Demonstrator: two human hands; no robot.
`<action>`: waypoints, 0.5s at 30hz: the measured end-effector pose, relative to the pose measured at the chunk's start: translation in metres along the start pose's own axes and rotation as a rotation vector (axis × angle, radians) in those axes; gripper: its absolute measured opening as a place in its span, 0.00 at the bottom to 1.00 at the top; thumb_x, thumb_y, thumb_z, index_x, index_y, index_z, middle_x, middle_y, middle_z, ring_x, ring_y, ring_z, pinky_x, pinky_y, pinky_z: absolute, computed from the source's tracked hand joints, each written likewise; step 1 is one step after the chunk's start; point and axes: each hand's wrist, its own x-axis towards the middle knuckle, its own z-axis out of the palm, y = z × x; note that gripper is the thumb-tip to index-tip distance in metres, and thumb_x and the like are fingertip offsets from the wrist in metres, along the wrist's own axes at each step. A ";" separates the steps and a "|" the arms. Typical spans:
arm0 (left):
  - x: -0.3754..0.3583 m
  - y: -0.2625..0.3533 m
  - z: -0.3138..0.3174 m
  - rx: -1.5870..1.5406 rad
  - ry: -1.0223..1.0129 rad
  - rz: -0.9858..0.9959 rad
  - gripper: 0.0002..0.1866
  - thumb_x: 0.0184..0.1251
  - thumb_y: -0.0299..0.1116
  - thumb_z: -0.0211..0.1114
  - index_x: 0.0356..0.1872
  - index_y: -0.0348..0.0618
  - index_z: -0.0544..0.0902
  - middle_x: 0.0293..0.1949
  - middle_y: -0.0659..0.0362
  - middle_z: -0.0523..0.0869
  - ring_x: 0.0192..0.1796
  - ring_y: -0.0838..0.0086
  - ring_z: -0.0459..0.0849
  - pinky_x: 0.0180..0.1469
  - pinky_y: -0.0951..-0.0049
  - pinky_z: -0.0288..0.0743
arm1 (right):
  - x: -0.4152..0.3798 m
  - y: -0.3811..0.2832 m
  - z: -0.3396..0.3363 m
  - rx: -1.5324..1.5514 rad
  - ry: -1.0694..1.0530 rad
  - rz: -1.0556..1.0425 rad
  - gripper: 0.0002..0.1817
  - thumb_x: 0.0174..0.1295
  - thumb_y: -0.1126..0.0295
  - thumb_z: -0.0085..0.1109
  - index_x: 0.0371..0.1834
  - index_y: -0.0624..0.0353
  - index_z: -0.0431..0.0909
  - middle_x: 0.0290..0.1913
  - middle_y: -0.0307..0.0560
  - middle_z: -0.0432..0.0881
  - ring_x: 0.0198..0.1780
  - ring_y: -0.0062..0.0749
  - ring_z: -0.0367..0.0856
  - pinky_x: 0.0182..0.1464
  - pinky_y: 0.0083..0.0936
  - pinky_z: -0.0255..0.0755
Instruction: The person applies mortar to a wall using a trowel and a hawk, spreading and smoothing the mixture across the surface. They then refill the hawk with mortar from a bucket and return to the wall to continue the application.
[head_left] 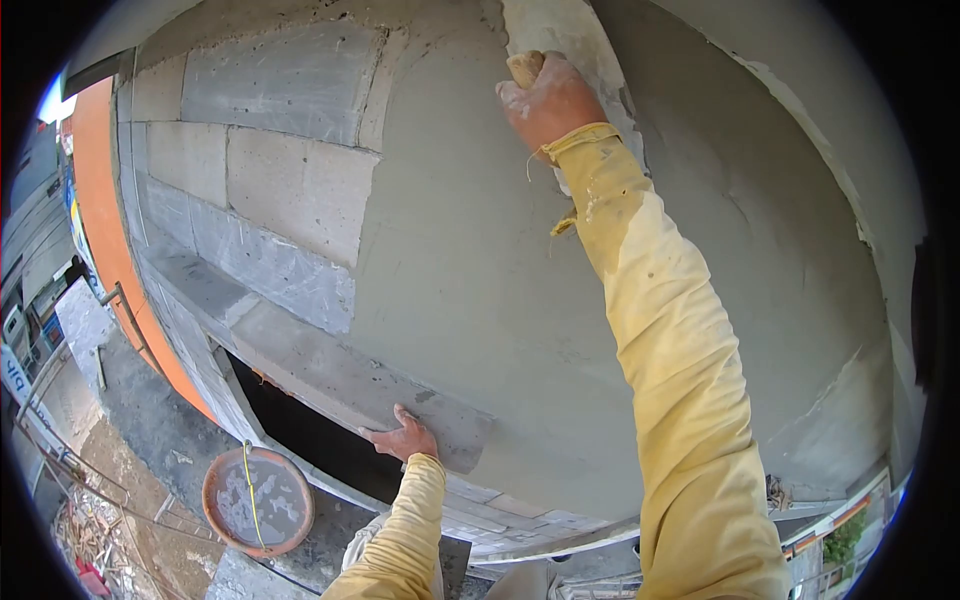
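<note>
My right hand (560, 105) is wrapped round the wooden handle of a plastering trowel (585, 30), high on the wall. The trowel's broad, plaster-smeared blade lies along the wet grey plaster (480, 230), partly hidden behind the hand and yellow sleeve. Lower down, my left hand (405, 437) is open, fingers spread, against the grey block ledge (320, 355) above a dark opening. Both sleeves are yellow, and the right cuff is frayed.
Bare blocks (290, 185) show left of the plaster. A round bucket (305, 510) with watery grey contents and a yellow handle stands on grey boards (170, 400) below. An orange wall edge (115, 210) runs down the left. Rubble (95, 530) lies farther down.
</note>
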 end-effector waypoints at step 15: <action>0.000 0.007 -0.001 -0.081 -0.041 -0.096 0.48 0.68 0.45 0.65 0.76 0.39 0.42 0.65 0.30 0.58 0.60 0.43 0.73 0.62 0.52 0.74 | -0.150 0.093 -0.074 0.504 0.498 0.662 0.18 0.61 0.65 0.63 0.40 0.68 0.66 0.25 0.49 0.73 0.22 0.36 0.73 0.28 0.34 0.72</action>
